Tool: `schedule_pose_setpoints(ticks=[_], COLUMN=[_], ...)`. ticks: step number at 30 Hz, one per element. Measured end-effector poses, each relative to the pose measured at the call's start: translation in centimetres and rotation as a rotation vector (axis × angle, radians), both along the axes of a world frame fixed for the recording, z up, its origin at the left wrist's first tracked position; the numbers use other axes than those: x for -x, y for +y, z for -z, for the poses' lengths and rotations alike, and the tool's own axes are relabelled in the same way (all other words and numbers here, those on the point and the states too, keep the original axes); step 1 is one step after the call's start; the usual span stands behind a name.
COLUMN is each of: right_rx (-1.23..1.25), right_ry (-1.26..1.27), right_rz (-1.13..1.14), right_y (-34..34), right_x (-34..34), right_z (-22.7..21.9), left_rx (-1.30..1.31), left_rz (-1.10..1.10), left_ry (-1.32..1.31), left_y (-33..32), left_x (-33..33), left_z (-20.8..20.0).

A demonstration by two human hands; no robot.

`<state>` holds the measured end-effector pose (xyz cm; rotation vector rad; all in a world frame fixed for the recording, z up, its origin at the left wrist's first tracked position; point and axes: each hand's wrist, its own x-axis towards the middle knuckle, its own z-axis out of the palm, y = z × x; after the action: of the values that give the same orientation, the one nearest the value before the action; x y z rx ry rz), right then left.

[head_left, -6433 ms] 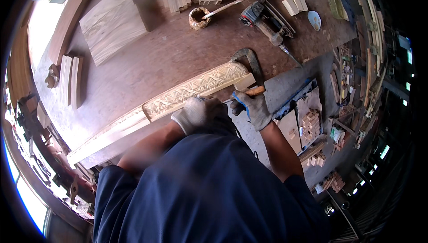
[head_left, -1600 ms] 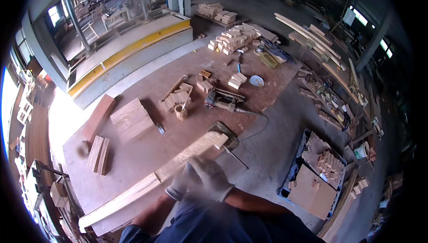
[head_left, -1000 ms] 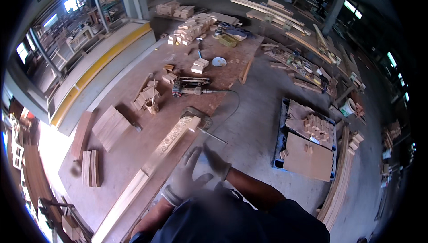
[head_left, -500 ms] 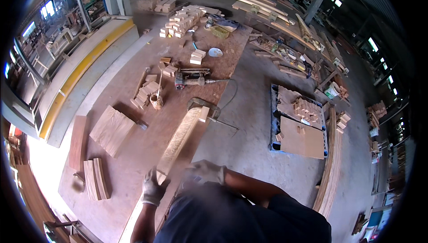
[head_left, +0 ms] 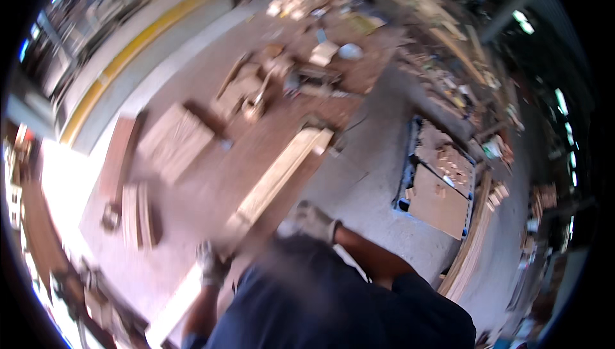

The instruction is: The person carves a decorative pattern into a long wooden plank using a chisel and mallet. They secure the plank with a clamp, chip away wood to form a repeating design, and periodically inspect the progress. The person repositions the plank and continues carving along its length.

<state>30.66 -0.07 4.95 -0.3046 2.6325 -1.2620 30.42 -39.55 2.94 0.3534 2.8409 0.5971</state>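
Head view is smeared by motion. A long wooden board is laid along the right edge of the worktop, its carving hardly legible, a blurred clamp at its far end. Part of it is covered by the gloved left hand; whether it is gripped cannot be told. The right hand is held right of the board, apart, its finger pose unclear.

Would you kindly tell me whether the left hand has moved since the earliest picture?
Yes, the left hand has moved along the wooden board, away from the clamp.
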Motion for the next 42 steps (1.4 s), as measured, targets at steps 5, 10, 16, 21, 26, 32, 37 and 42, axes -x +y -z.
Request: schedule_pose_setpoints(ticks=[5, 10, 16, 21, 26, 32, 37, 42], right_rx=[0.454, 0.466, 0.596, 0.719, 0.963, 0.986, 1.128, 1.219], right_ry=[-0.712, -0.808, -0.891, -0.935, -0.945, -0.954, -0.922, -1.027], right_rz=[0.396, 0.485, 0.656, 0.802, 0.848, 0.934, 0.817, 0.770], right_y=[-1.2, -1.3, -3.0, -4.2, -4.7, -5.5, -4.4, -3.5], right_x=[2.5, 2.6, 5.3, 7.5, 8.2, 8.5, 7.1, 5.5], right_z=[-5.0, -1.4, 1.4, 1.8, 3.3, 2.3, 2.6, 1.5], left_rx=[0.207, 0.152, 0.168, 0.164, 0.111, 0.115, 0.145, 0.129], left_rz=[-0.016, -0.026, 0.003, -0.004, -0.016, 0.213, 0.257, 0.233], left_ry=[-0.053, -0.157, -0.155, -0.242, -0.260, 0.014, 0.077, 0.059], left_y=[0.2, 1.3, 1.1, 1.6, 1.2, 0.1, 0.1, 0.6], left_x=[0.8, 1.4, 1.7, 1.7, 1.1, 0.2, 0.3, 0.5], left_z=[-1.9, -4.8, -5.1, -7.1, -7.7, -7.6, -8.6, -9.5])
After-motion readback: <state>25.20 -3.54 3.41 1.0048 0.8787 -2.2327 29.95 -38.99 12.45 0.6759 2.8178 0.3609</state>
